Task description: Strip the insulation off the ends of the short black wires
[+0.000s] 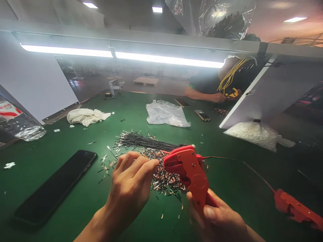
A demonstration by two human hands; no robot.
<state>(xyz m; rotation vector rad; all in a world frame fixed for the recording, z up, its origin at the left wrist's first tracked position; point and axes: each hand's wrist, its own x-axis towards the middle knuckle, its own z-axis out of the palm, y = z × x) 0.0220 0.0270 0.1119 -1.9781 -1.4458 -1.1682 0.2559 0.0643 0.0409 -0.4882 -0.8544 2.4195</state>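
Note:
My right hand [219,215] is wrapped around the handle of a red wire stripper [193,171], whose jaws point left. Close to those jaws, the thumb and fingers of my left hand [131,181] are pinched together on what looks like a thin dark wire [159,164]; most of it is hidden by the fingers. Behind both hands lies a bundle of black wires [148,142] with pale ends at the left. Beneath and around the tool spreads a pile of short wire scraps [169,183], copper and black.
A black phone [55,188] lies at left, near a bottle [22,124] and white cloth [87,116]. Farther back are a plastic bag [166,113] and small phone [202,115]. A second red tool [297,206] lies right. Across the table, a person's hand [219,97] holds a yellow tool.

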